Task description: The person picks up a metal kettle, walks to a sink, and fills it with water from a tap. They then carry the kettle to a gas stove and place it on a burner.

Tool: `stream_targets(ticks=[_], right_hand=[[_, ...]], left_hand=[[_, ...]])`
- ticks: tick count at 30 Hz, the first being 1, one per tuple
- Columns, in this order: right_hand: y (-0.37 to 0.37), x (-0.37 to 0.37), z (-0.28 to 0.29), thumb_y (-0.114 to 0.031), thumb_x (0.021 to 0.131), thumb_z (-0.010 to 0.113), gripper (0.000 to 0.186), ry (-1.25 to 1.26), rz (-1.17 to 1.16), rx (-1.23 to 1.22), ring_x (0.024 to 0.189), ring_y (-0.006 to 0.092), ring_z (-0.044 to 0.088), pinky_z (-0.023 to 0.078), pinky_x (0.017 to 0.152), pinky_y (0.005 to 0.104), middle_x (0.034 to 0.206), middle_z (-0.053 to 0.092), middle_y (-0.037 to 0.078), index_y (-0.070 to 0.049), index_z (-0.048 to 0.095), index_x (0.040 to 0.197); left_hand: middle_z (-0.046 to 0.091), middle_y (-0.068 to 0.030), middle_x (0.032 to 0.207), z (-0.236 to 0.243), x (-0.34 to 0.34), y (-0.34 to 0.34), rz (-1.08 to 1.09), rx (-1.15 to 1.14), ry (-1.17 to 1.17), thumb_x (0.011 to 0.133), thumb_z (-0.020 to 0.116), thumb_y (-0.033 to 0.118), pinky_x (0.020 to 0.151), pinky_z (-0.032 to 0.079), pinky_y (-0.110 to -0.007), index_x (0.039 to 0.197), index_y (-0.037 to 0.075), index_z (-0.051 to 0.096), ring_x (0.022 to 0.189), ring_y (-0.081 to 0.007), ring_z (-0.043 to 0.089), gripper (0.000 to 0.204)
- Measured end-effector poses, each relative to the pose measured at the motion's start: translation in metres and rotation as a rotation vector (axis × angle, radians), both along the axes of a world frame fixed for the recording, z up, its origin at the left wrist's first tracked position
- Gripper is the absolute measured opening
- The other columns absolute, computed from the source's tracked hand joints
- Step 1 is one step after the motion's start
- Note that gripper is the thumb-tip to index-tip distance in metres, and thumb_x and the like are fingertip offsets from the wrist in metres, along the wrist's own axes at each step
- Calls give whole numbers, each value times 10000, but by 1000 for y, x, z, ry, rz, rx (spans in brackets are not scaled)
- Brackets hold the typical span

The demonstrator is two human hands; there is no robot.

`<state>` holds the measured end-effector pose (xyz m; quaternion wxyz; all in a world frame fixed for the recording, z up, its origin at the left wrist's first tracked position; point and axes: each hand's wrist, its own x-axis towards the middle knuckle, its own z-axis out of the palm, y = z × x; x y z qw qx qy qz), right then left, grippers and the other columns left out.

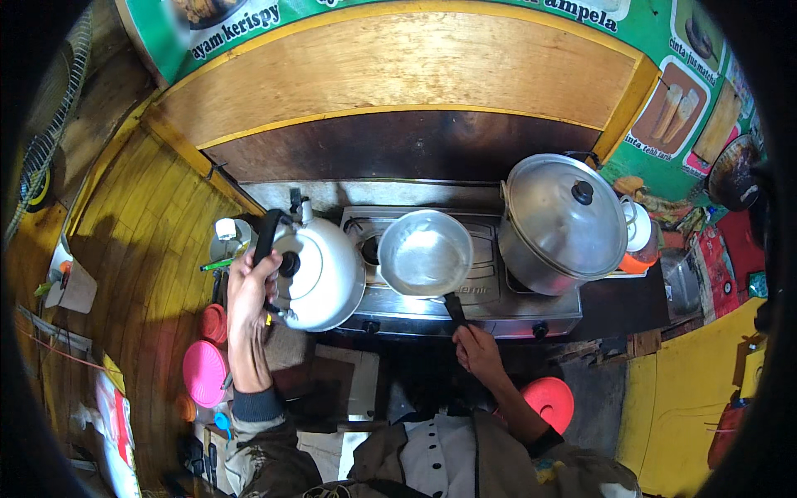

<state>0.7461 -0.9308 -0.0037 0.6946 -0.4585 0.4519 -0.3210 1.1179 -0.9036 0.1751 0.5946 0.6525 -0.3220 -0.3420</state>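
Observation:
My left hand (247, 286) is wrapped round the black handle of a silver kettle (320, 278), whose lid has a black knob. The kettle is at the left end of the gas stove (490, 311); whether its base touches anything, I cannot tell. By its black handle my right hand (480, 353) grips a small silver saucepan (423, 249) at the middle of the stove. The pan's shiny inside faces up, and the kettle's body is just left of it. A large lidded aluminium pot (564, 224) stands on the right side of the stove.
Left of the kettle is a metal container (228, 245) with utensils. Pink (205, 373) and red (548, 402) round plastic lids show lower down. A wooden panel (398, 70) rises behind the stove. To the pot's right sits a white-lidded container (638, 226).

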Motion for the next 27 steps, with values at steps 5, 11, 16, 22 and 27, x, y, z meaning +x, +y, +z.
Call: stream_targets(ticks=[5, 11, 16, 22, 27], right_hand=[[36, -36, -5, -264, 1022, 493, 293, 51, -87, 10, 461, 61, 437, 336, 421, 237, 561, 472, -17, -46, 563, 840], [61, -52, -9, -243, 1022, 496, 280, 86, -194, 58, 463, 50, 426, 316, 414, 230, 551, 471, -23, -43, 572, 841], [67, -49, -8, -264, 1039, 492, 281, 120, -225, 1, 454, 40, 402, 293, 409, 223, 555, 462, -40, -66, 570, 855], [66, -50, -8, -272, 1031, 511, 282, 67, -232, 119, 460, 52, 426, 328, 399, 235, 570, 470, -22, -44, 569, 876], [66, -52, -8, -279, 1040, 487, 290, 77, -231, 83, 441, 49, 401, 304, 402, 234, 547, 457, -28, -54, 566, 876]], left_hand=[[449, 84, 635, -2, 4, -64, -115, -13, -13, 876, 639, 135, 419, 275, -203, 857, 84, 577, 476, -15, 366, 82], [484, 49, 634, -19, -6, -138, -187, -25, 0, 870, 633, 117, 426, 299, -223, 788, 84, 552, 469, -38, 392, 120], [488, 23, 620, -35, -16, -177, -196, -29, 26, 862, 642, 92, 394, 295, -229, 811, 63, 558, 446, -56, 403, 102], [497, 27, 593, -52, -33, -193, -213, -14, 33, 856, 646, 107, 387, 297, -240, 749, 44, 604, 432, -65, 413, 132], [490, 34, 583, -59, -38, -193, -199, 7, -18, 853, 640, 100, 392, 273, -239, 742, 56, 603, 435, -60, 407, 125]])
